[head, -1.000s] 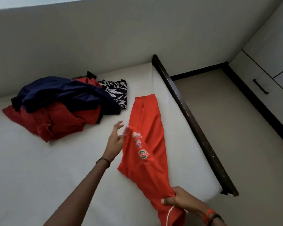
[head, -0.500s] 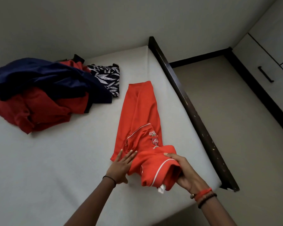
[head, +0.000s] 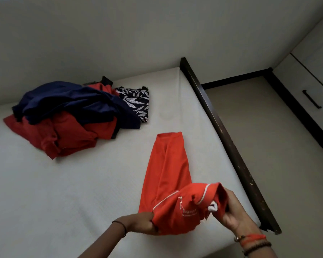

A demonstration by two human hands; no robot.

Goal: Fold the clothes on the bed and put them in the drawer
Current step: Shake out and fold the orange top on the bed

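White mattress (head: 67, 198) filling most of view, dark bed rail (head: 224, 138) running along 3 o'clock. I am gripping the orange shirt (head: 168, 164) at 5 o'clock: left hand (head: 142, 225) pinching its near corner, right hand (head: 231, 209) clutching the collar end. Fold partly made, I judge. Unfolded pile (head: 69, 116) waiting at 10 o'clock; drawer (head: 306, 94) shut at 2 o'clock. Bare mattress lying open at 8 o'clock; near edge close.

Smooth orange cloth shirt (head: 168, 164)
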